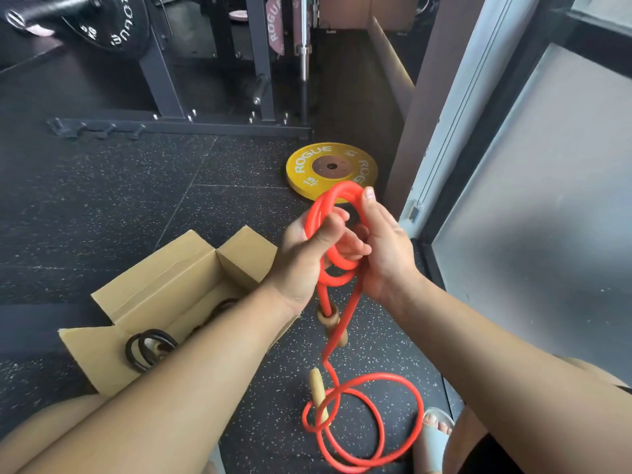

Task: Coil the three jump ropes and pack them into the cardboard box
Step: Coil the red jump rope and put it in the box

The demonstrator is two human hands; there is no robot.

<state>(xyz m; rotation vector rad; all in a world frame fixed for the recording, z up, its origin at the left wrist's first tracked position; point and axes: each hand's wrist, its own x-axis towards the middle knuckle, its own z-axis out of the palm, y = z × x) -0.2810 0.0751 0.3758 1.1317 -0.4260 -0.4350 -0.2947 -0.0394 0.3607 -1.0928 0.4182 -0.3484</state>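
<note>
Cardboard box (171, 278) stands open on the floor at left, a black coiled rope (150, 348) lying inside. Left hand (307, 248): fingers clenched round several loops of the red jump rope (337, 195), held above the floor. Right hand (386, 248): thumb pressed along the top loop, fingers grasping the coil's far side. The rope's tail hangs to the floor beside a wooden handle (316, 384).

head-worn view, facing forward and down, close over hands (342, 248)

Orange rope (342, 295), yellow plate (307, 176)
</note>
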